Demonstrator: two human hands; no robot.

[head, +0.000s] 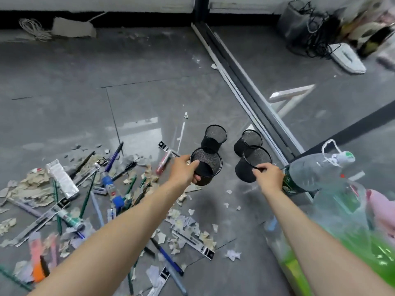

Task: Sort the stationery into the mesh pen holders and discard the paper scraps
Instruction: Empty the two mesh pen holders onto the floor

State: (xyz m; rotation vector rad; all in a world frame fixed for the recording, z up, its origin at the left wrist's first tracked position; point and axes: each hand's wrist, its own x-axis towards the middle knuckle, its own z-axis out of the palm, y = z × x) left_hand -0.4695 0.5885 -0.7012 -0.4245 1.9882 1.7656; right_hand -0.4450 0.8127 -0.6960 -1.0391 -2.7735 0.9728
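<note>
My left hand [185,170] grips a black mesh pen holder [208,167] by its near rim, thumb inside. My right hand [269,176] pinches the rim of a second mesh holder [250,165]. Two more empty mesh holders stand just behind, one on the left [214,136] and one on the right [248,141]. Pens, pencils, glue sticks and boxed refills [111,186] lie scattered on the grey floor to the left, mixed with torn paper scraps [36,189]. More scraps and pens [188,233] lie between my forearms.
A clear plastic bottle [310,174] and a translucent green plastic bag [346,231] sit at the right. A dark metal door track [245,88] runs diagonally behind the holders. Cables and a mesh bin [299,20] stand at the far right; a cloth [73,27] lies by the wall.
</note>
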